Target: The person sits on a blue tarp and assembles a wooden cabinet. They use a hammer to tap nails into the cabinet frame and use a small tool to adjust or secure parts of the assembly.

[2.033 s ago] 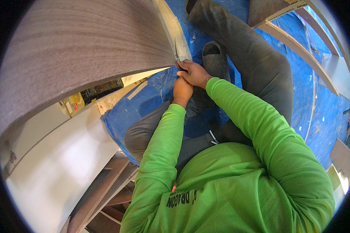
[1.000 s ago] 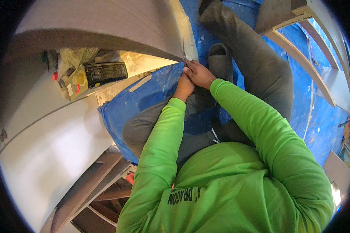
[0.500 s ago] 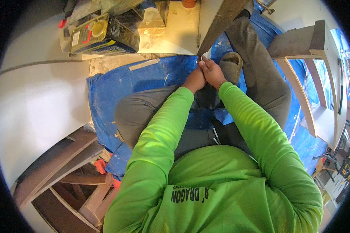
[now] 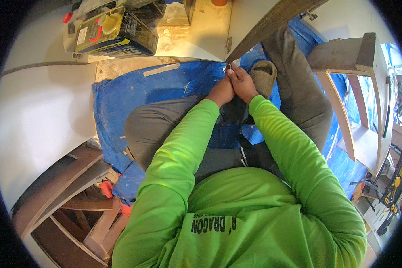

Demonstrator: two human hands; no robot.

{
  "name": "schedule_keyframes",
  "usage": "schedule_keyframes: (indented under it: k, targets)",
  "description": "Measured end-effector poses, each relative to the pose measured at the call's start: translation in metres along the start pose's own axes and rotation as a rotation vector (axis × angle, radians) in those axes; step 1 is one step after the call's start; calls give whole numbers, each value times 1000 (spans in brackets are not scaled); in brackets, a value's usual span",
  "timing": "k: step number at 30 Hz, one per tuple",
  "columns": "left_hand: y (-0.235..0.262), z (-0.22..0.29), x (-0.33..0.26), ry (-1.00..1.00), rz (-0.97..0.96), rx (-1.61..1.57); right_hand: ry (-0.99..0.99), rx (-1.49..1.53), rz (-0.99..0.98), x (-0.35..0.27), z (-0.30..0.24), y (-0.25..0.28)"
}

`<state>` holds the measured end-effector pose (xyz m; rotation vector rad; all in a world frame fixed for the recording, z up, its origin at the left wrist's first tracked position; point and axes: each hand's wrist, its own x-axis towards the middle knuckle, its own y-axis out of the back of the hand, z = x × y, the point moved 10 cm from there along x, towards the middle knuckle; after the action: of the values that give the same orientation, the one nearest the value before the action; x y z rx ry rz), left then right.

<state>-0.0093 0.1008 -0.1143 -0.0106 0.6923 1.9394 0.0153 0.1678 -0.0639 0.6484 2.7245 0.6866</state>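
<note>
My left hand and my right hand are pressed together, fingers closed, in front of my lap. Their fingertips meet just below the bottom corner of an open cabinet door with a dark brown edge. A small pale piece shows at the fingertips; its kind is too small to tell, and the fingers hide the rest. Close by on the right is a worn olive clog. Beneath the hands spreads a blue tarp.
A rectangular can with a yellowish top stands on the cabinet floor, upper left. A pale wooden strip lies on the tarp. Wooden frames stand at right and lower left. Yellow-and-black clamps are far right.
The view has shifted slightly, so most things sit a little further left. My hands stay together at the door corner, with little change in grip.
</note>
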Motion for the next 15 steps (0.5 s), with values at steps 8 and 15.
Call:
schedule_keyframes:
  k: [8, 15]
  targets:
    - [9, 13, -1, -43, 83, -51, -1, 39, 13, 3, 1, 6]
    - [11, 11, -1, 18, 93, -53, 22, 28, 52, 5, -1, 10]
